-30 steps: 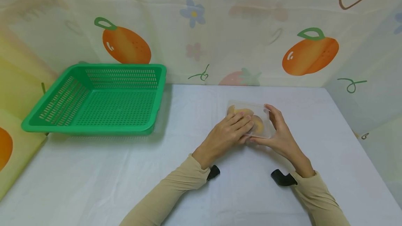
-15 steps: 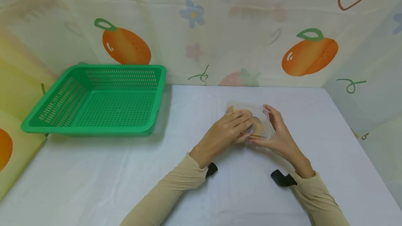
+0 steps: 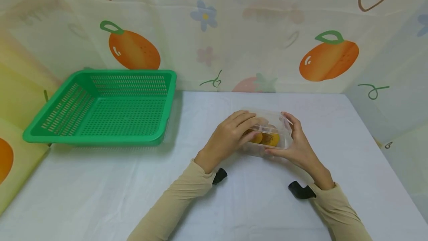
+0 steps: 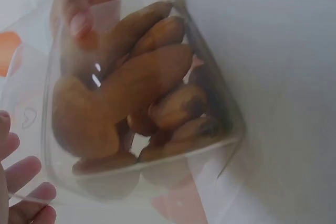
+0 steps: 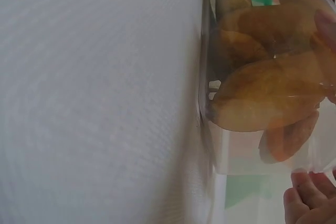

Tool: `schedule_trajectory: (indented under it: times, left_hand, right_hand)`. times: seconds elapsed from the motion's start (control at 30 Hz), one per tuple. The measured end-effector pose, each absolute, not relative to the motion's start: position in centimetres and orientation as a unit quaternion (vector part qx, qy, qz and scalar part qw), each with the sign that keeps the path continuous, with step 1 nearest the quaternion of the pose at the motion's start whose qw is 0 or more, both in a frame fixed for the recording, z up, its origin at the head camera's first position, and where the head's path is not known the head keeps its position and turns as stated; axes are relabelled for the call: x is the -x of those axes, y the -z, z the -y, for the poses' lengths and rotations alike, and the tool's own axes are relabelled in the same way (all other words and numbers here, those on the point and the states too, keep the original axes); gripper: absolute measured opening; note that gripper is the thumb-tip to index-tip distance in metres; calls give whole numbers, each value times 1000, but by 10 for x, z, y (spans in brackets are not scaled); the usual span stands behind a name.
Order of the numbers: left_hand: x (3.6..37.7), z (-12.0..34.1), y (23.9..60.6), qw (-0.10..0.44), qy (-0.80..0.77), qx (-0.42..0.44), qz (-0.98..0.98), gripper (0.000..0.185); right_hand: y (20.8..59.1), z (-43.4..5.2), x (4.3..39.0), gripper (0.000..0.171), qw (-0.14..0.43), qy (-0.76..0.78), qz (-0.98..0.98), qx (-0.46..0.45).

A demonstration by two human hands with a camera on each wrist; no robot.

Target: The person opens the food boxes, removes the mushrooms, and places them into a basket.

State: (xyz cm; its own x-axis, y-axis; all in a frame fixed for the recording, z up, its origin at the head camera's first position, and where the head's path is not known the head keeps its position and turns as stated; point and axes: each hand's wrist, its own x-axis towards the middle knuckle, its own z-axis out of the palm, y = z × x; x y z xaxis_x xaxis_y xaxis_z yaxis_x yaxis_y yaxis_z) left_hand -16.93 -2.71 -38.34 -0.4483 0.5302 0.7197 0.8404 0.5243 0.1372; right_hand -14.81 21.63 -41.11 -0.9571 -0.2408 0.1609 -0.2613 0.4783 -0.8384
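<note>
Clear plastic box [image 3: 269,133] w/ pastries gripped btwn left hand [image 3: 230,137] & right hand [image 3: 297,144] fingers

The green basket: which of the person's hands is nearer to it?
The left. The left hand grips the clear box on the side facing the green basket; the right hand holds its far side.

basket [image 3: 107,107] left of box [image 3: 272,137]
</note>
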Motion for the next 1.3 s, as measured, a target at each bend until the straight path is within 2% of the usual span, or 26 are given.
schedule_trajectory:
  times: [0.57,0.73,0.8,0.97,1.3]
  left_hand:
    - [169,35,375,328,354,332,810,22]
    - [170,37,373,324,362,316,815,26]
    - [171,37,373,319,364,307,820,31]
    - [175,37,375,288,369,271,841,44]
    - [172,36,379,155,330,276,889,41]
  right_hand:
    - [414,-215,150,109,31,-512,845,-152]
    - [416,-217,150,103,35,-513,842,-162]
    - [417,-218,150,106,42,-513,840,-173]
    - [416,-218,151,113,39,-508,842,-177]
    - [415,-220,152,123,12,-498,852,-160]
